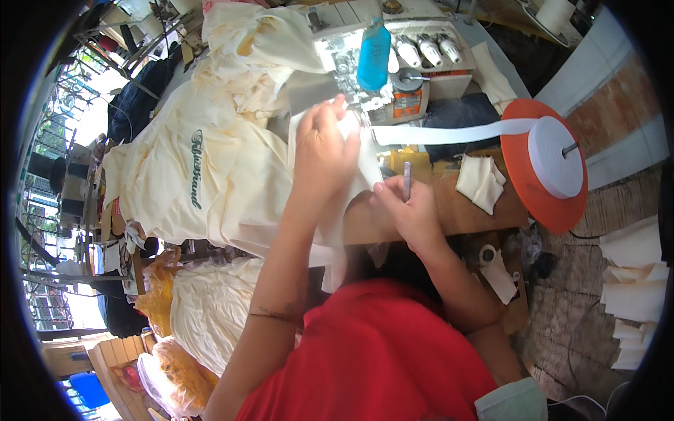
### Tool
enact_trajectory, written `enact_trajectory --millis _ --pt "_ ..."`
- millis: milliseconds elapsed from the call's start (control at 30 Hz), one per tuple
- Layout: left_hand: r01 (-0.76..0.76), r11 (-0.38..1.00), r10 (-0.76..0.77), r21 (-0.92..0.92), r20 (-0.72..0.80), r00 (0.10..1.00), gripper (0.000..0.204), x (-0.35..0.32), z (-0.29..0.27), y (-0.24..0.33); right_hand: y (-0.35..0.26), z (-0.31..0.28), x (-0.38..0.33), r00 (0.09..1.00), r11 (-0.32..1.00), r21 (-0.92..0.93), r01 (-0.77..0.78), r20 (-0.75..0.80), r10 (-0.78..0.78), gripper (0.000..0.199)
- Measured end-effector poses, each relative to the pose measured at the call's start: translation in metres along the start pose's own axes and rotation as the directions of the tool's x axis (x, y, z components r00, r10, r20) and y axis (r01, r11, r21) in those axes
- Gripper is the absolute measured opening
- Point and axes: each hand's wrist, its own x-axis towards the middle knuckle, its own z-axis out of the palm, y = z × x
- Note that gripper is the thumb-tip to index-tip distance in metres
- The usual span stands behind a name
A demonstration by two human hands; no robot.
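Observation:
Cream fabric (232, 161) with dark lettering spreads across the worktable from the left to the sewing machine (439, 84). My left hand (326, 147) is closed on the fabric close to the sewing area, its fingers bent and partly hidden. Just to the right, my right hand (411, 210) pinches the fabric's edge between thumb and fingertips. Metal tweezers (406, 181) stick up from the same hand. White tape (449, 133) runs from a roll (556, 156) on an orange disc (514, 179) toward the machine beside my hands.
A blue bottle (374, 55) stands at the machine, beside several white thread-tension knobs (430, 51). A folded cream piece (481, 182) lies on the table's right part. More cream cloth (210, 302) and yellowish plastic bags (186, 368) are at lower left. Stacked cream pieces (635, 281) are at far right.

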Motion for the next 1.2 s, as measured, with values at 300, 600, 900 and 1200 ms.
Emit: enact_trajectory --millis 300,600,900,1200 --pt "0.037 0.991 -0.060 -0.127 -0.178 0.982 0.014 -0.059 -0.092 -0.008 -0.022 -0.065 -0.067 0.994 0.996 0.007 0.093 0.052 -0.093 0.059" --pt "0.728 0.594 -0.781 0.342 0.030 0.624 0.017 -0.282 -0.178 -0.075 -0.008 -0.082 -0.075 0.999 0.993 0.108 0.049 0.005 -0.050 0.062" --pt "0.969 0.203 -0.945 0.139 -0.233 0.231 0.040 -0.402 -0.181 -0.112 -0.019 -0.038 -0.080 0.980 0.994 0.059 0.091 0.172 -0.100 0.060" --pt "0.765 0.641 -0.758 -0.065 -0.213 0.617 0.030 -0.282 -0.189 -0.060 -0.025 0.000 -0.080 0.907 0.993 -0.054 0.106 0.415 -0.074 0.042"
